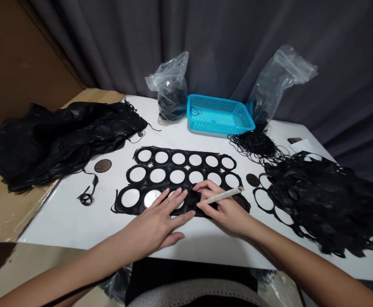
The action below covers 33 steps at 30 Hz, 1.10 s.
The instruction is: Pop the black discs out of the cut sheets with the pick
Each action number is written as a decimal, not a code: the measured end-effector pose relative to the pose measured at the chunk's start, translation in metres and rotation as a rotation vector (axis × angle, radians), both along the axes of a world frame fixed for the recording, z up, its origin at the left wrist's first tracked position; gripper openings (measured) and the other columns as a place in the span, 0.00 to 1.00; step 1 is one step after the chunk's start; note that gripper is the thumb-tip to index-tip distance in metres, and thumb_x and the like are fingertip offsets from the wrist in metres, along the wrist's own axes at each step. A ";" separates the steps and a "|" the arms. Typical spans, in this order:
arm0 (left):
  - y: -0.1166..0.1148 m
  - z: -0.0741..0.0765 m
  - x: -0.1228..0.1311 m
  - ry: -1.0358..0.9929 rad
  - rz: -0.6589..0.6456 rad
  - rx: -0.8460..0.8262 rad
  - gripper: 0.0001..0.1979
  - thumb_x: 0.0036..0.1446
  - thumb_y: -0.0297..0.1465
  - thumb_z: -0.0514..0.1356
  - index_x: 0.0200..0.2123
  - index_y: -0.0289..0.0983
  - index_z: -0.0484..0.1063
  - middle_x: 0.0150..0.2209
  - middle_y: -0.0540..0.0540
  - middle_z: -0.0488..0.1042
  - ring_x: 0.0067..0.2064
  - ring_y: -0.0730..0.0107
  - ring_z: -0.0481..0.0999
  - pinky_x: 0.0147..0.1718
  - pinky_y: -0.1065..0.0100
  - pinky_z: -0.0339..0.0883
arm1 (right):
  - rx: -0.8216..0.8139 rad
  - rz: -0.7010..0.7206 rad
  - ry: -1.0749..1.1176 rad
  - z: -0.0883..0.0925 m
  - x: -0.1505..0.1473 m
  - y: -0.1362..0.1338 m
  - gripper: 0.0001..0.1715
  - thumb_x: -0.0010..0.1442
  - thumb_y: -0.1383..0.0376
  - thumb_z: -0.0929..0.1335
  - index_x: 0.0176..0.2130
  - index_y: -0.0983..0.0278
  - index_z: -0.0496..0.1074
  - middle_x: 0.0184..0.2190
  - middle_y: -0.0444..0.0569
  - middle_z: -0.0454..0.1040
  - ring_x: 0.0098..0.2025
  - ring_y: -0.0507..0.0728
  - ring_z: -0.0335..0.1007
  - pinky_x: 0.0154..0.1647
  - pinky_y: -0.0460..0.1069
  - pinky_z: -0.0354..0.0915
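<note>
A thin black sheet [148,167] with three rows of round holes lies on the white table; white shows through most holes. My left hand [162,217] rests flat on its front row, fingers spread, holding nothing. My right hand [226,211] is closed around a slim pen-like tool [223,195] with a whitish wrapped handle. Its tip is hidden by my fingers, which touch the sheet near the right part of the front row. Just left of these fingertips, one hole looks filled with black.
A heap of black sheets [65,140] lies left, and a pile of black ring scraps [330,200] right. Behind are a blue basket [220,128], two clear bags [172,91] and tangled black loops [257,145]. Dark discs [103,166] lie on the white table [77,226].
</note>
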State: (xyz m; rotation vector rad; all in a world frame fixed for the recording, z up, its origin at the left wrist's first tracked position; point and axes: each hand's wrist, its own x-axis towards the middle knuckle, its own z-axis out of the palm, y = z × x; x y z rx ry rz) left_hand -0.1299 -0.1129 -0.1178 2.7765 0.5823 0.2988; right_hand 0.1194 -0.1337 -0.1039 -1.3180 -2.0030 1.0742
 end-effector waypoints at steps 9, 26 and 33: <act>0.004 0.002 -0.001 0.041 -0.029 -0.020 0.28 0.62 0.34 0.63 0.64 0.43 0.63 0.69 0.32 0.53 0.70 0.43 0.52 0.65 0.40 0.49 | 0.003 0.029 -0.001 0.002 0.001 0.004 0.11 0.67 0.67 0.65 0.31 0.63 0.63 0.52 0.50 0.63 0.51 0.54 0.66 0.52 0.50 0.64; 0.003 0.000 -0.007 -0.002 -0.012 0.065 0.29 0.60 0.33 0.64 0.64 0.44 0.64 0.73 0.35 0.41 0.69 0.35 0.52 0.62 0.40 0.56 | 0.129 -0.673 0.019 0.005 0.053 0.020 0.16 0.67 0.54 0.64 0.33 0.62 0.67 0.37 0.51 0.77 0.34 0.57 0.69 0.36 0.51 0.65; 0.021 0.019 0.028 0.050 -0.107 0.052 0.27 0.63 0.41 0.62 0.64 0.44 0.64 0.68 0.32 0.56 0.69 0.41 0.55 0.62 0.40 0.56 | 0.136 -0.218 -0.092 0.004 0.045 -0.013 0.10 0.71 0.64 0.59 0.44 0.61 0.68 0.46 0.52 0.73 0.47 0.57 0.70 0.48 0.52 0.64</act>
